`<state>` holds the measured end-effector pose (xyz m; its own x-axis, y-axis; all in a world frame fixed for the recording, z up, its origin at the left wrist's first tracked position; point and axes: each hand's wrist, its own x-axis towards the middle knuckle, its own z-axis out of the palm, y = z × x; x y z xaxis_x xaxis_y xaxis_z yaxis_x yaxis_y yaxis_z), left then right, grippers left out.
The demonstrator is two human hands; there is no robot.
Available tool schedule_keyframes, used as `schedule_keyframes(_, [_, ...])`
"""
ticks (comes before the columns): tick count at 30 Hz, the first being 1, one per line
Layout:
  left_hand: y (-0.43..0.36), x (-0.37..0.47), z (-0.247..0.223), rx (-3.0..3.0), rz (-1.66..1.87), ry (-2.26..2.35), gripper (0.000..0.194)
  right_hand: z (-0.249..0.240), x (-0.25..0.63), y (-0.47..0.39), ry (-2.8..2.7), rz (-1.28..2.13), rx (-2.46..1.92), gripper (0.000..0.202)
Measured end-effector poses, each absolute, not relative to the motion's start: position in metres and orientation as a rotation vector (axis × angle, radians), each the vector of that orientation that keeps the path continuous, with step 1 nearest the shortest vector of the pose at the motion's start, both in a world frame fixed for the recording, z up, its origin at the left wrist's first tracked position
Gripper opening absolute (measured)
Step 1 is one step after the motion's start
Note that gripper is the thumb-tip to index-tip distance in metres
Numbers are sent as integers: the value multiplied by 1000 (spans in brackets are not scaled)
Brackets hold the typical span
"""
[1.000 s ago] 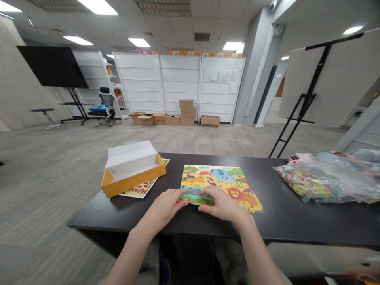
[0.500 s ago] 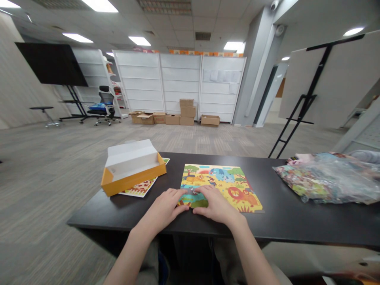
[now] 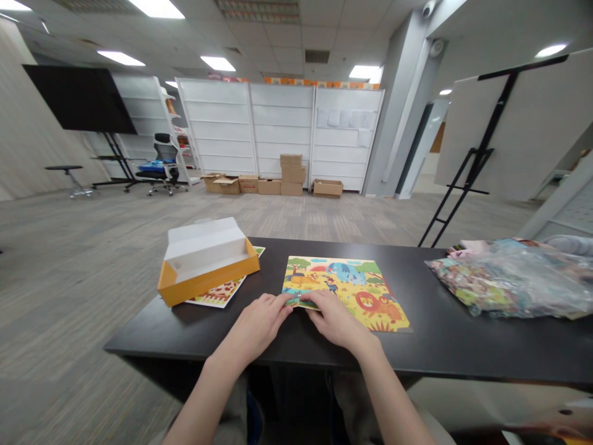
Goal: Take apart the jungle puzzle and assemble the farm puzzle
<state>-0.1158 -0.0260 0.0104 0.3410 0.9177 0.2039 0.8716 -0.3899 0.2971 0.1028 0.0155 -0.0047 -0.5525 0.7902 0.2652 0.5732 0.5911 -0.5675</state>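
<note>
A colourful animal picture sheet (image 3: 345, 278), with a blue elephant and orange lions, lies flat on the black table. My left hand (image 3: 262, 318) is closed on its near left corner, thumb and fingers together. Beside it, my right hand (image 3: 331, 315) grips the near edge, its thumb out of sight under the fingers. The near left part of the sheet between the hands looks lifted or folded, and the fingers partly cover it.
An open yellow box (image 3: 210, 275) with a white inside stands at the table's left, over a giraffe-patterned card (image 3: 221, 293). Clear plastic bags with colourful contents (image 3: 509, 281) lie at the right. The table's near edge (image 3: 296, 364) runs under my forearms.
Both thumbs have moved from the sheet's near edge in toward the fingers. The green and teal near left portion of the sheet that was showing flat is now mostly out of sight.
</note>
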Motion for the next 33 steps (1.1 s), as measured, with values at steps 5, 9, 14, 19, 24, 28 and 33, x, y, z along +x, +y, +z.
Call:
schedule_keyframes(5, [-24, -116, 6, 2459, 587, 1668, 36, -2, 100, 15, -2315, 554, -1006, 29])
schedule_keyframes(9, [-21, -119, -1, 2433, 691, 1627, 34, 2, 100, 14, -2269, 592, -987, 28])
schedule_keyframes(14, [-18, -118, -1, 2392, 936, 1575, 27, 5, 103, 17, -2132, 597, -994, 18])
schedule_keyframes(19, [-18, -105, 12, 1989, 1139, 1510, 22, 15, 114, 19, -1837, 856, -969, 13])
schedule_keyframes(24, [-9, -87, 13, 1710, 1180, 1266, 35, 23, 131, 22, -1611, 1218, -979, 29])
schedule_keyframes(28, [1, -75, 6, 1691, 1148, 1254, 32, 19, 140, 28, -1489, 1223, -1097, 38])
schedule_keyframes(33, [9, -65, 2, 1681, 1136, 1255, 29, 13, 149, 32, -1441, 1222, -1070, 40])
